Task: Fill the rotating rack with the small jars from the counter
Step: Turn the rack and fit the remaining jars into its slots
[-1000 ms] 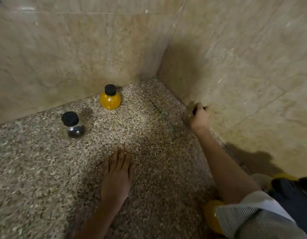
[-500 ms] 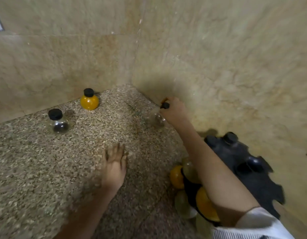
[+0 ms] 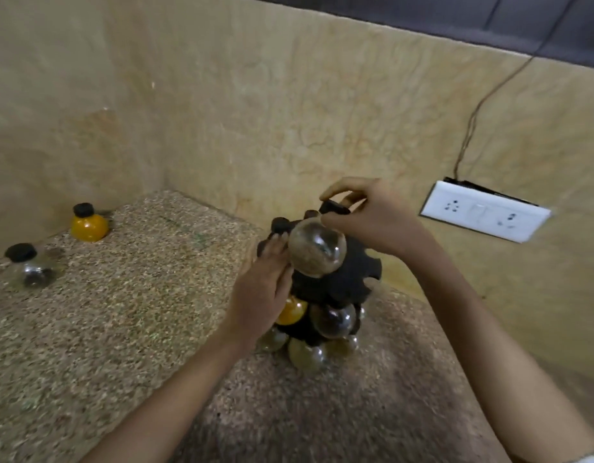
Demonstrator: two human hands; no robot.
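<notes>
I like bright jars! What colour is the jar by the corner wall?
Orange-yellow, with a black cap: the jar shows best in the head view.

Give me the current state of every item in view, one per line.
Right hand: fingers pinching the black cap of a clear jar, tilted above the rack.
Left hand: flat against the rack, steadying it.
Rack: upright, lower tiers holding jars.
Yellow jar: upright on the counter, capped.
Dark jar: upright, capped.
</notes>
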